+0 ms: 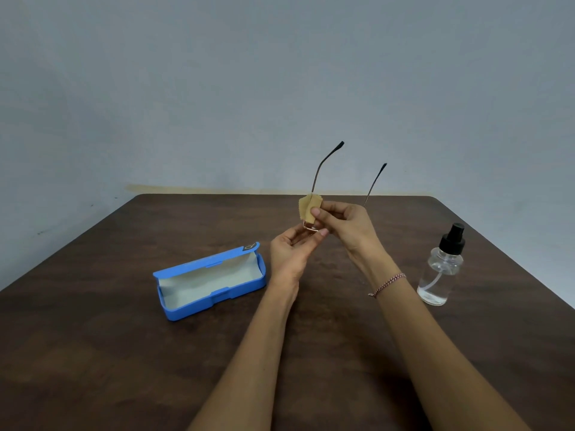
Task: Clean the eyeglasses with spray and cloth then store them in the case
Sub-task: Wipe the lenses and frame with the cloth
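**Ana:** Where are the eyeglasses (311, 227)?

**Ben:** Up in the air over the tabletop (124, 353), held in both hands. Their 2 thin arms are open and point up.

**Ana:** What are the hands doing?

**Ben:** The left hand (289, 253) holds the eyeglasses from below, with its fingers curled round the frame. The right hand (345, 225) pinches the little tan cloth (306, 209) over 1 lens, thumb on one side. I think this is the rubbing part.

**Ana:** What could go wrong?

**Ben:** The frame looks thin. A hard squeeze or twist could bend it. A loose hold could let the eyeglasses slip and fall on the tabletop. The cloth could slip out too, and then a bare finger would smudge the lens.

**Ana:** Anything else nearby?

**Ben:** The blue case (199, 306) lies open on the tabletop, to the left of the hands. If the 2 arms are not folded first, the eyeglasses will not fit and the lid could press on them. The spray bottle (440, 272) stands near the right wrist. A wide swing of that arm could tip it over.
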Tool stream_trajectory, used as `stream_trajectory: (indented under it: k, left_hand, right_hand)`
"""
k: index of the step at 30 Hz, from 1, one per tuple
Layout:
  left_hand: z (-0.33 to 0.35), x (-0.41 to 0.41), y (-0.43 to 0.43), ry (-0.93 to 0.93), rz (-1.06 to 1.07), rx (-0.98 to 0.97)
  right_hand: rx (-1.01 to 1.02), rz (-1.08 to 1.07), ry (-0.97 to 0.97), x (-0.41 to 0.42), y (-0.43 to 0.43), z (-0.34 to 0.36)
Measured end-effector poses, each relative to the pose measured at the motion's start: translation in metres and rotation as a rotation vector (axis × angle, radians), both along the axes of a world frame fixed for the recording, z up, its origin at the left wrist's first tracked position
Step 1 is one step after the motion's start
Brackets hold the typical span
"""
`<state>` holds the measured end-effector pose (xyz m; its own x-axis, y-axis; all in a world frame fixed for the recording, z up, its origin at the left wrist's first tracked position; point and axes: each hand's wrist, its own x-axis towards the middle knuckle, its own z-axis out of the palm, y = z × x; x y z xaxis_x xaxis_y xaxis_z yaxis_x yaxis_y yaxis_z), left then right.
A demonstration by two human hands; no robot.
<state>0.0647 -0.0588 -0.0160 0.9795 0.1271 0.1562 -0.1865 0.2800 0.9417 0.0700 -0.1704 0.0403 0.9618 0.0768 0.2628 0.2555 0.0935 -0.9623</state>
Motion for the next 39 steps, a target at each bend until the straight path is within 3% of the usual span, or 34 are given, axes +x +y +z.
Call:
stream_trajectory:
  k: [11, 13, 18, 22, 27, 39]
  left_hand:
    - [0.000, -0.001, -0.001, -0.034, 0.087, 0.239]
    - [0.000, -0.001, -0.001, -0.053, 0.066, 0.250]
    - [0.002, -0.004, -0.008, -0.106, -0.032, 0.294]
    - [0.003, -0.004, -0.008, -0.113, -0.013, 0.336]
    - [0.003, -0.002, -0.004, -0.103, 0.021, 0.354]
    - [0.000, -0.002, -0.011, -0.066, -0.035, 0.411]
  right_hand:
    - [-0.417, -0.161, -0.182, -0.002, 0.010, -0.004]
    - [-0.378, -0.198, -0.176, -0.002, 0.011, -0.004]
    - [0.008, -0.269, -0.104, -0.002, 0.006, 0.003]
    - [-0.013, -0.199, -0.107, -0.002, 0.005, 0.002]
    - [-0.270, -0.171, -0.167, -0.002, 0.007, -0.005]
    - [0.111, -0.331, -0.233, 0.000, -0.002, 0.010]
